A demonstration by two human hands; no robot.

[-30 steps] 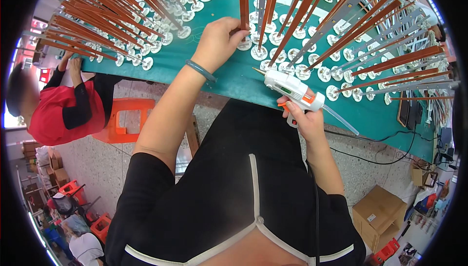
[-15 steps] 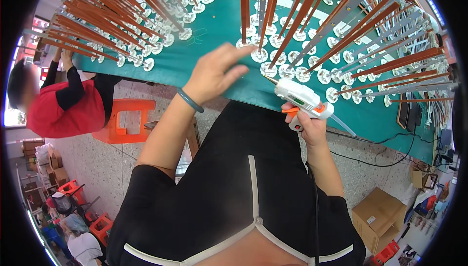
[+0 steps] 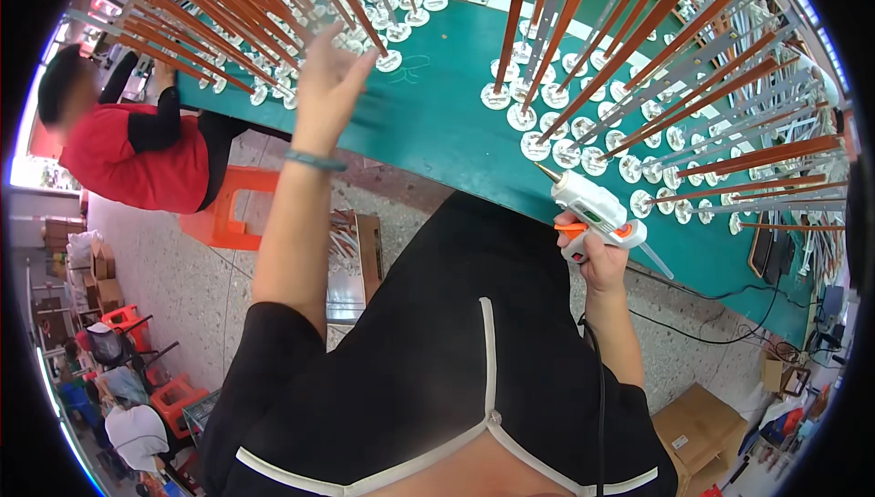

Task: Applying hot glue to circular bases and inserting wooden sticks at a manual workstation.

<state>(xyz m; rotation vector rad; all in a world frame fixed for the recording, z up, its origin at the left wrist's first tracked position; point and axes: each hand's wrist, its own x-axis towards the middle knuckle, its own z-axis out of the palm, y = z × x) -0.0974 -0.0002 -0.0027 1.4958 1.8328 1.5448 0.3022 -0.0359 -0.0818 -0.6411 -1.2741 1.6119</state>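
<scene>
My right hand point(image 3: 600, 256) grips a white glue gun point(image 3: 592, 211) with an orange trigger, its nozzle aimed up-left toward the white round bases point(image 3: 547, 143) on the green table point(image 3: 447, 123). Tall orange and grey rods point(image 3: 638, 41) stand in those bases at the right. My left hand point(image 3: 328, 78) is raised and open over the table's left part, fingers spread near another cluster of rods on white bases point(image 3: 273, 32). It holds nothing. A teal band sits on that wrist.
A person in a red top point(image 3: 137, 146) sits at the table's left end by an orange stool point(image 3: 228, 210). A box of rods point(image 3: 351, 260) lies on the floor under the table edge. Cardboard boxes point(image 3: 702, 424) and a cable lie at lower right.
My left hand left the rod bases at the middle and swung left toward the left cluster. My right hand with the glue gun stayed in front of the right cluster.
</scene>
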